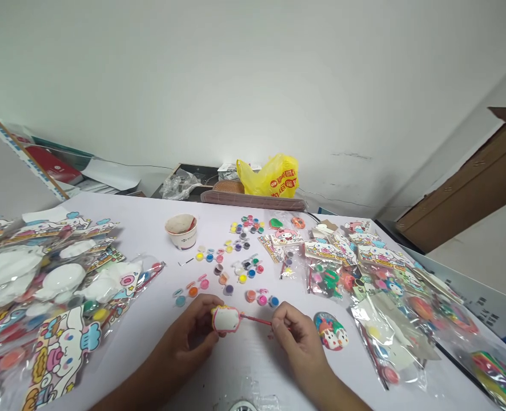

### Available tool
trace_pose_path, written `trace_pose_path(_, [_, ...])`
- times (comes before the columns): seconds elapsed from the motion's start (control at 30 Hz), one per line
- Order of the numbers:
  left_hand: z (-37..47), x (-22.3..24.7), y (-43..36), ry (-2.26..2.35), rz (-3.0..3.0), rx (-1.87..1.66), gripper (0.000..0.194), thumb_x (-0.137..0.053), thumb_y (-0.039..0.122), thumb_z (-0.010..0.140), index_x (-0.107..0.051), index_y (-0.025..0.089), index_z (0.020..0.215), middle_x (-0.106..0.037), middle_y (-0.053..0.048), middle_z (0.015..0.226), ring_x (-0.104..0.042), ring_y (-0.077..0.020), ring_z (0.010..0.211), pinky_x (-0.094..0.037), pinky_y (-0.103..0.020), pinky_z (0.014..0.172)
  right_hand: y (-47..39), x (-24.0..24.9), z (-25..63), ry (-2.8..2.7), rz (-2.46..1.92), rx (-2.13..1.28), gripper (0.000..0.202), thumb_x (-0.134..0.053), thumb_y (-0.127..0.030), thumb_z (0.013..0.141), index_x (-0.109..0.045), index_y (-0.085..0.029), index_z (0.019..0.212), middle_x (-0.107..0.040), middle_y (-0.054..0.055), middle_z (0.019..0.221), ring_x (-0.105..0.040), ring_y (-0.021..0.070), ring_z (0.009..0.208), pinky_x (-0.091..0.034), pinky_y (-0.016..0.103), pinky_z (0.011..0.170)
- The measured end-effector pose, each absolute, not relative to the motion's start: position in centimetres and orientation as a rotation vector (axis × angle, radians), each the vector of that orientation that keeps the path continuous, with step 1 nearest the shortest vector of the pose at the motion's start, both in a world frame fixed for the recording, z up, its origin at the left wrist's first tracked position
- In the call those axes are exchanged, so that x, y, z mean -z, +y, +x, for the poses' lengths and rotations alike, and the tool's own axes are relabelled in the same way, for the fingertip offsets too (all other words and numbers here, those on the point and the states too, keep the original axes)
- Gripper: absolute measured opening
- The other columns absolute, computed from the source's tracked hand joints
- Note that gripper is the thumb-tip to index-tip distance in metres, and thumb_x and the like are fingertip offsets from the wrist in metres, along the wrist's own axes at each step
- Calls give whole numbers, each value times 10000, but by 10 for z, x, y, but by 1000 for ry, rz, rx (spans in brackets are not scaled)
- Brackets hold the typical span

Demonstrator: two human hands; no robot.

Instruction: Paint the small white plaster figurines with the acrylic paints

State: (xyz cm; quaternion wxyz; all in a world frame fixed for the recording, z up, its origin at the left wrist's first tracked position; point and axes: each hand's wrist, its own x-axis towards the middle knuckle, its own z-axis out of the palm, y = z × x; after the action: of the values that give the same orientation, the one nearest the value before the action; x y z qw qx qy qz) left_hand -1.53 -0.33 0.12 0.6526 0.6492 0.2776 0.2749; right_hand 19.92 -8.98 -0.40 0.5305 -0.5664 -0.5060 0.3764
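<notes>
My left hand [197, 328] is closed around the left edge of a small white figurine [227, 319] whose rim is painted pink, with a bit of yellow at its upper left. Between thumb and fingers, my right hand [296, 331] pinches a thin red paintbrush [259, 320]. The brush points left, and its tip meets the figurine's right edge. Just beyond my hands lie small open paint pots, among them an orange pot [193, 291] and a blue pot [273, 301]. A painted round piece [330, 331] with red, white and green rests right of my right hand.
A paper cup [181, 231] with a brush inside stands behind the pots. Bagged white figurines [64, 279] crowd the left side. More packaged kits [330, 274] cover the right. A yellow plastic bag [270, 176] sits past the table's far edge, by the wall.
</notes>
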Motion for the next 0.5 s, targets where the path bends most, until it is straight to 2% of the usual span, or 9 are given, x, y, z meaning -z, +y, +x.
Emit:
trace_pose_path(0.23, [-16, 9, -1, 609, 1390, -648, 228, -571, 241, 913, -466, 252, 1115, -581, -10, 963, -546, -162, 860, -435, -288, 778, -89, 4, 198, -1144, -1326, -964, 343, -496, -475, 937, -452, -199, 736, -288, -67, 596, -224, 109, 536, -169, 262, 508])
trace_pose_path(0.5, [-16, 14, -1, 643, 1374, -691, 277, -618, 340, 886, -476, 241, 1103, -599, -23, 938, -565, -171, 831, -446, -290, 748, -87, 6, 201, -1267, -1381, -881, 381, -465, -472, 937, -437, -193, 679, -317, -54, 585, -268, 113, 545, -195, 261, 513])
